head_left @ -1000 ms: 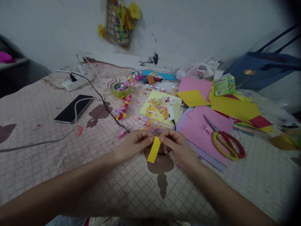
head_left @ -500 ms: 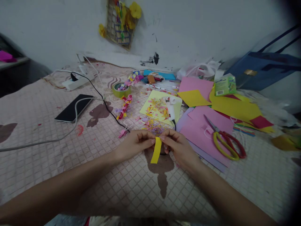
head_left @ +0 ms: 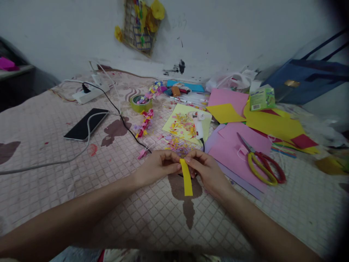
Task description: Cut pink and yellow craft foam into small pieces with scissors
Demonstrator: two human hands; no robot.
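Strip (head_left: 186, 178), yellow: located at front centre, above the cloth (head_left: 109, 222), between the two hands. Its upper end sits at the fingertips; its lower end hangs free toward the wearer, tilted slightly to the right.

Left hand (head_left: 161, 163): thumb and forefinger nearly closed on the upper end from the left. Right hand (head_left: 205, 166): thumb and forefinger closed in a like pinch from the right. Remaining fingers of both are curled. Gripping one end only appears to leave the length unobstructed; paired pinches give fine control of that end.

Glue gun (head_left: 198, 128) lies on the pale sheet (head_left: 180, 109), probably so that drips miss the cloth. Scissors (head_left: 262, 166) lie on the pink paper (head_left: 231, 154), handles toward the wearer, presumably for easy pick-up by the right hand. Scraps (head_left: 178, 142) lie just beyond the hands.

Visibility limits: the fingertips cover the strip's upper end; whether it is folded or rolled there cannot be told. The right hand's rear fingers are partly hidden. The black cord (head_left: 109, 102) passes out of view behind the left hand. The bag (head_left: 308, 80) is cut off at the right edge.
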